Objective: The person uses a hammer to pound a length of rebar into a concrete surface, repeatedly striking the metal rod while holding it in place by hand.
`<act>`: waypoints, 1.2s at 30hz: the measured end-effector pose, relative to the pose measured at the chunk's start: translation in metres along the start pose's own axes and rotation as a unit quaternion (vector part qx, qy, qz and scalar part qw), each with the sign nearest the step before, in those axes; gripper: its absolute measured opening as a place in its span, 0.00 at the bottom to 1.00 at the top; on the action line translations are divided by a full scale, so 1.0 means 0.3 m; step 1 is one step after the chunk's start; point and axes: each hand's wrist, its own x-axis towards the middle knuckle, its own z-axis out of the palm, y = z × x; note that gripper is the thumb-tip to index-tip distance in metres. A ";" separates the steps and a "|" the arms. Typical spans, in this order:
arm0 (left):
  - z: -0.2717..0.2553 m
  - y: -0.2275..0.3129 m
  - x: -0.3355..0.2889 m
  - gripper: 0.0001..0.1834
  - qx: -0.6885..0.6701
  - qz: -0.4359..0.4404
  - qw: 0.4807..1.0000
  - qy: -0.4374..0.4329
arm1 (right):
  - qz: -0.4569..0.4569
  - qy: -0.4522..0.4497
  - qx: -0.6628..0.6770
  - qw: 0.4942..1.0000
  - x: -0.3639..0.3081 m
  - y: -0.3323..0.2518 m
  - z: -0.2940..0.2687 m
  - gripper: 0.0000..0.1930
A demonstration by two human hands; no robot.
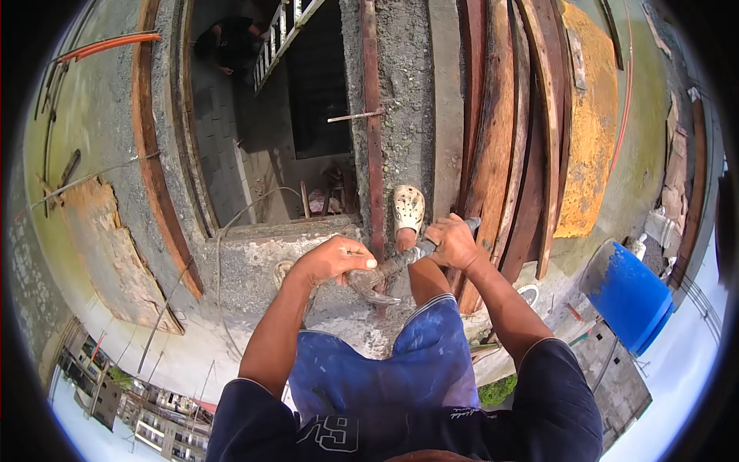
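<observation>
My right hand point(453, 242) is wrapped round the handle of a claw hammer point(372, 288), which lies across in front of my knees with its curved metal head toward the left. My left hand point(337, 259) is right beside the hammer head, thumb stretched over bent fingers in a pinch. Whatever is between those fingers is too small or hidden to name. Beneath the hammer a narrow reddish beam point(372, 131) runs away from me along the rough concrete ledge. A thin rod point(354, 117) sticks out from it further off.
Left of the beam is a deep opening with a ladder point(281, 38) and a person point(225, 40) below. Long wooden planks point(493, 146) lie to the right, beside a yellow board point(589, 115). A blue drum point(627, 296) stands further right. My foot wears a cream clog point(409, 206).
</observation>
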 end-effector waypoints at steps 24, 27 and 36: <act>0.097 0.364 0.317 0.13 0.264 0.175 0.868 0.383 | 0.346 0.055 0.463 0.814 0.463 0.037 -0.080 0.13; 0.097 0.412 0.332 0.14 0.229 0.150 0.883 0.381 | 0.365 0.024 0.430 0.825 0.488 0.073 -0.112 0.10; 0.056 0.507 0.360 0.14 0.195 0.172 0.873 0.412 | 0.357 -0.033 0.345 0.867 0.569 0.092 -0.288 0.18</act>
